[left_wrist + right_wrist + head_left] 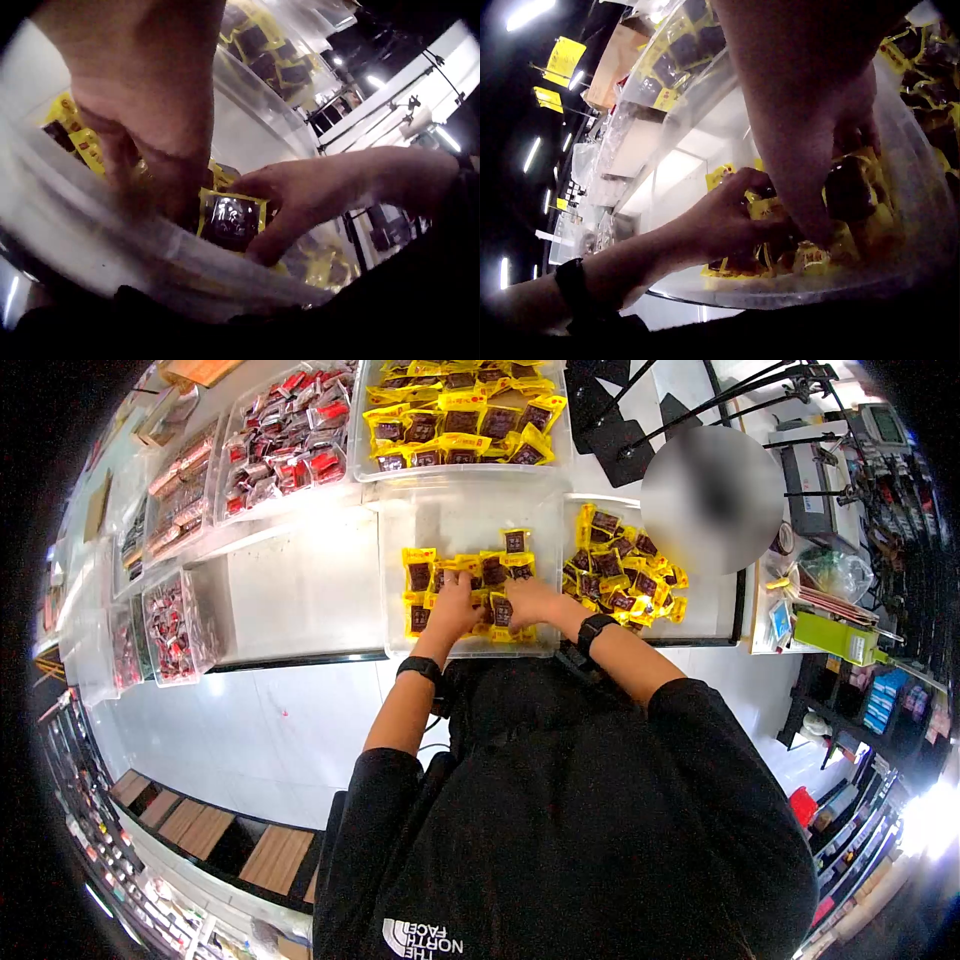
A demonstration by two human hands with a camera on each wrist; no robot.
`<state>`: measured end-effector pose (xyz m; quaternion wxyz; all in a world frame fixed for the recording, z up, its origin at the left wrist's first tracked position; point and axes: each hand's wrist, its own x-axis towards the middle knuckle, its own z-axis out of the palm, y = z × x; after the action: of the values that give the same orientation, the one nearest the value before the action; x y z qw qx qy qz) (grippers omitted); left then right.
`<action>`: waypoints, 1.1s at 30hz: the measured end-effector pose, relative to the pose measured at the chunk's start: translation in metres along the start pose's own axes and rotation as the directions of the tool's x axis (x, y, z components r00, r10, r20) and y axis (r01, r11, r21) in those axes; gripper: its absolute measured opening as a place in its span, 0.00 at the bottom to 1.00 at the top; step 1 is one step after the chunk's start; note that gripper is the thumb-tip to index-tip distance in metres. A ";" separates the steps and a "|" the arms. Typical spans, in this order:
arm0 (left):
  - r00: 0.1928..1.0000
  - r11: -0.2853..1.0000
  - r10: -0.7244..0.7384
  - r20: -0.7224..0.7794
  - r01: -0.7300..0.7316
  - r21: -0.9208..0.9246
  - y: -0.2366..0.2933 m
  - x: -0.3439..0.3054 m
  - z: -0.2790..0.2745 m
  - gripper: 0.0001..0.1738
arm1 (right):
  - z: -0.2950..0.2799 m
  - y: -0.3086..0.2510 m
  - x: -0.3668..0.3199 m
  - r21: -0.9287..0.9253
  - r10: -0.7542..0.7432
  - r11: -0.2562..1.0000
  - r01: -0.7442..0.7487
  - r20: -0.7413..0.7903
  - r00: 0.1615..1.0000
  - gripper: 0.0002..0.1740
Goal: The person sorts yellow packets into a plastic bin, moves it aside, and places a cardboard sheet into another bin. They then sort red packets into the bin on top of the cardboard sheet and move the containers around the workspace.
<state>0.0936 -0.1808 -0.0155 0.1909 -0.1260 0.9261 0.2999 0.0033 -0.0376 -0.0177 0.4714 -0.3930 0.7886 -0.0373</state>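
Yellow-edged snack packets (420,577) with dark contents lie in rows in a clear plastic box (398,520). My left hand (453,610) reaches down into the box, its thumb and fingers on either side of a packet (763,208). In the left wrist view its fingertips are hidden among the packets. Beside it, my right hand (532,604) pinches the edge of another packet (231,220) between thumb and fingers. The dark face of that packet points up, with pale print on it. Both wrists wear black bands.
Right of the box is a loose heap of similar packets (625,575). Behind stands a fuller box of them (360,460). Bins of red packets (285,445) are at the back left, with a smaller one (172,628) below. Black stand arms (720,405) extend over the back right.
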 end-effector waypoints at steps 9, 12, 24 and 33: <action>0.961 0.932 0.267 -0.073 -0.238 0.272 -0.039 0.011 0.019 0.35 | 0.014 -0.016 -0.014 -0.022 0.112 0.992 -0.125 -0.304 0.946 0.42; 0.988 0.966 0.151 -0.026 -0.142 0.218 -0.015 -0.009 0.005 0.33 | 0.010 -0.022 -0.020 0.078 0.085 0.995 -0.070 -0.221 0.972 0.40; 0.991 0.923 0.134 0.022 -0.117 -0.367 -0.034 -0.009 0.031 0.29 | 0.025 -0.051 -0.023 -0.175 0.017 0.979 -0.104 -0.441 0.897 0.17; 0.984 0.934 0.154 0.084 -0.117 -0.337 -0.031 -0.035 0.021 0.28 | 0.043 -0.058 -0.039 -0.072 0.004 0.996 -0.044 -0.476 0.879 0.14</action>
<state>0.1412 -0.1890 -0.0319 0.1963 -0.0754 0.8573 0.4699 0.0795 -0.0387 0.0112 0.2479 -0.3808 0.8858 -0.0948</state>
